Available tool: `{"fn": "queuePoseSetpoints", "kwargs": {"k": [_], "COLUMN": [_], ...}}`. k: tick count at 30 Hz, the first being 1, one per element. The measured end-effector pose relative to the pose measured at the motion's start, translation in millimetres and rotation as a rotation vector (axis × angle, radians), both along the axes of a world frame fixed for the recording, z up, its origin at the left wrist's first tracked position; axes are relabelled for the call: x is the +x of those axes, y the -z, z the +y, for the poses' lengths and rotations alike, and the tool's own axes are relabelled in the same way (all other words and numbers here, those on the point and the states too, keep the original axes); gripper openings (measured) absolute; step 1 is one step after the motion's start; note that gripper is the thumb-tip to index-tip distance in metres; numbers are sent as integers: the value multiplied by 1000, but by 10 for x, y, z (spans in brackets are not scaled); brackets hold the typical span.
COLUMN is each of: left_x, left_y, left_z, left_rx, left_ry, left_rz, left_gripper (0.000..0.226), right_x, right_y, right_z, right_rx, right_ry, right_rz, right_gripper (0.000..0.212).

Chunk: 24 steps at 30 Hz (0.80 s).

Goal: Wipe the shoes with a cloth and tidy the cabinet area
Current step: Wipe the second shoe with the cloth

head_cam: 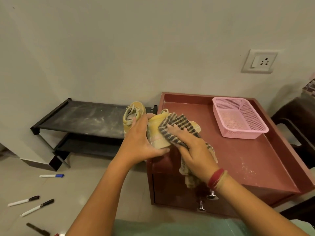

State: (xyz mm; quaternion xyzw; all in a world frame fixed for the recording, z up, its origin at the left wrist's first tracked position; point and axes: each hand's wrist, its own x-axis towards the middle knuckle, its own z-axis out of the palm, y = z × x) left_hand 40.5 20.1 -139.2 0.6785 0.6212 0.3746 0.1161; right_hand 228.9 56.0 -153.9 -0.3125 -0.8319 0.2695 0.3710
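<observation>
Head view puts the yellow shoe [157, 133] in the middle, held in the air over the left edge of the red cabinet [238, 159]. Its long axis seems to run from 7 o'clock up to 1 o'clock; which end is the toe I cannot tell. My left hand [143, 142] grips the shoe with fingers curled around its side. My right hand [192, 150] lies flat, its straight fingers pressing the striped cloth [179, 126] on the shoe, and the rest of the cloth hangs under the palm. At 11 o'clock from it, a second shoe [133, 114] stands on the black rack [81, 116]. At 2 o'clock sits a pink basket [238, 116].
</observation>
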Motion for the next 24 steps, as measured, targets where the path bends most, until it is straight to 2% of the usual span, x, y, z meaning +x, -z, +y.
{"fn": "queuePoseSetpoints", "kwargs": {"k": [4, 9, 15, 17, 20, 22, 24], "left_x": [-7, -89, -113, -115, -97, -96, -106], "left_y": [-10, -3, -7, 3, 9, 3, -13], "left_z": [-12, -27, -34, -36, -42, -46, -55], "left_rx": [-34, -85, -115, -126, -140, -166, -181], "left_ry": [-3, 21, 17, 27, 35, 30, 19], "left_rz": [-8, -22, -47, -21, 53, 48, 34], "left_gripper": [91, 93, 93, 93, 93, 92, 91], "right_x": [111, 6, 78, -3, -20, 38, 93], "right_y": [-10, 4, -21, -33, 11, 32, -14], "right_z": [254, 76, 241, 57, -13, 118, 233], "right_rx": [-59, -23, -54, -48, -39, -54, -91], "right_ry": [178, 53, 242, 142, 60, 144, 233], "right_rz": [21, 0, -122, -95, -151, -178, -105], "right_gripper": [37, 37, 33, 37, 45, 41, 31]}}
